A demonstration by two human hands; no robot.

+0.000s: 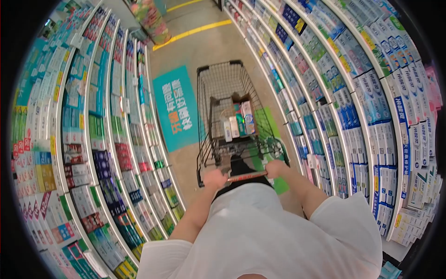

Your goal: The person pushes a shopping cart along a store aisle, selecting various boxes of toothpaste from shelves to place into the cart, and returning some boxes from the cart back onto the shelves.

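Note:
My left hand (215, 178) is wrapped round the left end of the handlebar (246, 176) of a shopping cart. Round the bar's right end my right hand (277, 169) is closed too. Ahead of me stretches the cart's dark wire basket (222, 76). Inside it sits an open brown cardboard box (242, 98) holding several small packages. A white carton (227, 129) stands upright near the box's left side. The lettering on these packages is too small to read.
Shelves packed with boxed goods line the aisle, the left shelving (100, 107) and the right shelving (334, 93) both close to the cart. A teal floor sign (171, 88) lies left of the cart. Farther ahead, a yellow line (193, 32) crosses the floor.

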